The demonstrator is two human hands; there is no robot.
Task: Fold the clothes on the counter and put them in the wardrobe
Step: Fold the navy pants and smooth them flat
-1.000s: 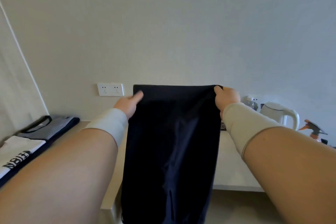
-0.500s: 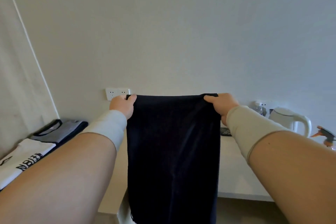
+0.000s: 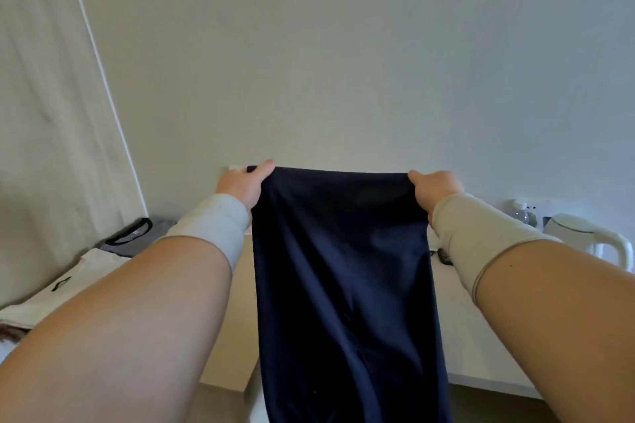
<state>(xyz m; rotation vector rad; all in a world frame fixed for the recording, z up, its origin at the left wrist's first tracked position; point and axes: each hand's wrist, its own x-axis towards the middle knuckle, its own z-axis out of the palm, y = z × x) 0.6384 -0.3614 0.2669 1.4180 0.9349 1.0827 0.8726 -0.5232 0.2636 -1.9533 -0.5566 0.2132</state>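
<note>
Dark navy smooth-fabric garment (image 3: 343, 268): hanging lengthwise, top edge taut; left hand (image 3: 240, 187) and right hand (image 3: 434, 189) each pinching a corner above the pale counter (image 3: 481, 336).

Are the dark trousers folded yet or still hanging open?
Not folded: the trousers hang full length, held up by the left hand and right hand at the top corners.

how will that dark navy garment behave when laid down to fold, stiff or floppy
Likely floppy: the navy garment hangs limp in soft creases from the left hand and right hand. Probably light, since pinches at its corners hold it. Its slight sheen hints it may slide.
</note>
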